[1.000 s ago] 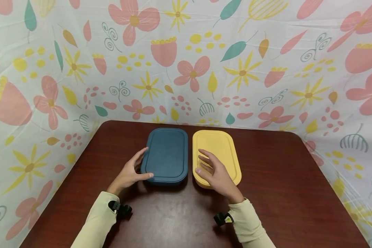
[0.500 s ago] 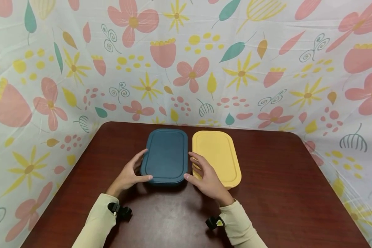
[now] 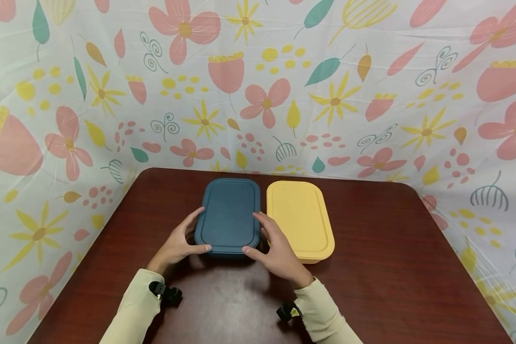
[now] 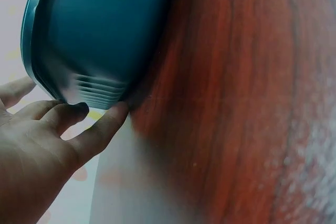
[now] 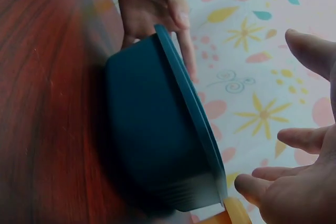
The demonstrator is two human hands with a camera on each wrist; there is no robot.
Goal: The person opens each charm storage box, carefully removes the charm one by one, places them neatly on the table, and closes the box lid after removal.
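Resting on the tabletop [image 3: 378,248] between the wide left grip [image 3: 177,243] and the wide right grip [image 3: 279,252], the blue box [image 3: 229,215] could be skewed or bumped into the yellow box [image 3: 302,217] just beside it if its two sides are pressed unevenly.

We see a dark-blue box [image 3: 229,215] between left hand [image 3: 177,242] and right hand [image 3: 278,253], a yellow box [image 3: 302,217] beside the latter, flowered white cloth [image 3: 266,103] beyond.
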